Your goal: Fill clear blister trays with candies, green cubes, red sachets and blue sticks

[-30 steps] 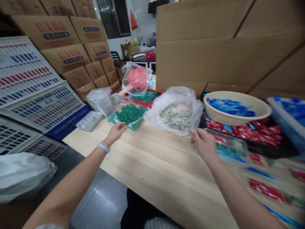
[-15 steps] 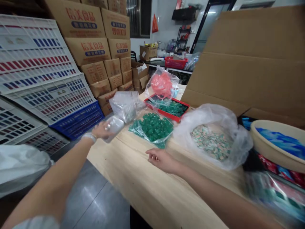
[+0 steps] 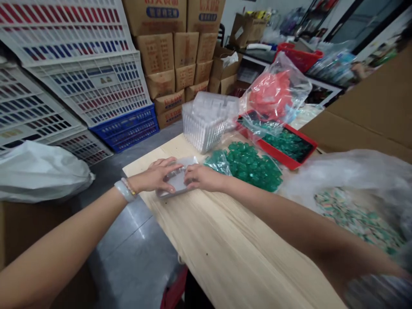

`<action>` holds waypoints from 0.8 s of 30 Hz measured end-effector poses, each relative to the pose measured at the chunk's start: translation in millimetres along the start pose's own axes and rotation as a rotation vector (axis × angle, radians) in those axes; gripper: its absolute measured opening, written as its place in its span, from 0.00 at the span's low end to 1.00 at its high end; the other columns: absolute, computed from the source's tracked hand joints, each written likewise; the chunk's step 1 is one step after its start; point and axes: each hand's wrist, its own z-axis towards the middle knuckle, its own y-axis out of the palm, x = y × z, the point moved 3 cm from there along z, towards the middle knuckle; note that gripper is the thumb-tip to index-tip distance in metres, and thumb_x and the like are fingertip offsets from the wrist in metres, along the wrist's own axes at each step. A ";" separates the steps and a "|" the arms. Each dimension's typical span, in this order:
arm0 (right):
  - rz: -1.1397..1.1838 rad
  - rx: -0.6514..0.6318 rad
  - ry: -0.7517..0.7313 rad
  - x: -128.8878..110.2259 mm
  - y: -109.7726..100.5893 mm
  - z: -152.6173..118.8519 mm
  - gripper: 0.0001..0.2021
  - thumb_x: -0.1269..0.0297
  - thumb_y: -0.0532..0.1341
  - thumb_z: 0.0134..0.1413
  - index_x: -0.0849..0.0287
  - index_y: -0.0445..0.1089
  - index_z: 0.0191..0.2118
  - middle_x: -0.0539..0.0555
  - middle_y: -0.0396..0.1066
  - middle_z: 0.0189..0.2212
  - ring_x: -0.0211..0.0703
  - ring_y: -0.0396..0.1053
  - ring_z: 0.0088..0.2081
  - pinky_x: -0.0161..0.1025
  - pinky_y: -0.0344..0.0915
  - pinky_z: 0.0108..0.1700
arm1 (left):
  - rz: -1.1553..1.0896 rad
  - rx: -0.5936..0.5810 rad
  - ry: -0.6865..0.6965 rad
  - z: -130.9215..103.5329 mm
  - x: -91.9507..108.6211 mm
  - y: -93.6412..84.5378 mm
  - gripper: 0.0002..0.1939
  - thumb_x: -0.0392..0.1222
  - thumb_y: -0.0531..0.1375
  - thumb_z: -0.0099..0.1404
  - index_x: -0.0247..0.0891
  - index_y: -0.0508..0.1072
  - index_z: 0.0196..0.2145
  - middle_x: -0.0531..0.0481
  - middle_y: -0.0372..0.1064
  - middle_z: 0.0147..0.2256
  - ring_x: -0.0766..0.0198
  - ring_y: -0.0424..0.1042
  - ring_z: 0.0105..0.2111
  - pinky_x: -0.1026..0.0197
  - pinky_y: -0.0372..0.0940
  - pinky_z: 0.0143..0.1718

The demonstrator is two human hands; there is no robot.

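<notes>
A shallow clear plastic box (image 3: 176,185) sits near the left edge of the wooden table. My left hand (image 3: 157,175) grips its left side, thumb toward me and fingers over the far side. At the box's right side is my right hand (image 3: 206,177), with curled fingers on the rim; the fingertips are partly hidden. Just beyond my right hand lies a clear bag of green wrapped pieces (image 3: 249,165). A stack of similar clear plastic boxes (image 3: 204,124) stands behind the box.
A red tray (image 3: 298,162) of green pieces lies behind the bag, with a bag of red pieces (image 3: 272,94) beyond. At right, a large plastic bag (image 3: 360,171) holds small multicoloured pieces. Crates (image 3: 119,83) and cartons (image 3: 154,53) stand at left; a cardboard flap (image 3: 370,116) rises right.
My left hand has brought the plastic box from beside the stack down onto the table. My right hand has moved left to meet it. The view has turned left.
</notes>
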 end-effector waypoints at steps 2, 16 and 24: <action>0.062 -0.004 0.001 2.1 -0.8 -1.5 0.09 0.68 0.62 0.45 0.63 0.71 0.35 0.54 0.65 0.36 0.39 0.63 0.39 0.36 0.57 0.45 | -0.010 -0.003 0.001 0.0 0.0 0.5 0.44 0.62 0.59 0.46 0.48 0.50 0.58 0.45 0.38 0.61 0.47 0.40 0.59 0.49 0.39 0.55; -0.211 -0.066 0.064 -18.8 2.3 -3.1 0.07 0.71 0.56 0.48 0.64 0.69 0.34 0.58 0.65 0.36 0.45 0.64 0.38 0.39 0.60 0.39 | 0.020 0.174 -0.063 -7.0 23.5 4.3 0.43 0.54 0.59 0.47 0.40 0.49 0.58 0.42 0.44 0.58 0.47 0.46 0.56 0.49 0.42 0.54; -0.141 -0.208 0.181 -35.3 8.2 14.0 0.07 0.77 0.56 0.44 0.63 0.70 0.27 0.58 0.70 0.28 0.49 0.66 0.33 0.43 0.58 0.37 | 0.080 0.161 -0.013 -12.6 25.9 5.0 0.38 0.56 0.56 0.52 0.40 0.52 0.57 0.40 0.42 0.59 0.47 0.46 0.57 0.49 0.43 0.55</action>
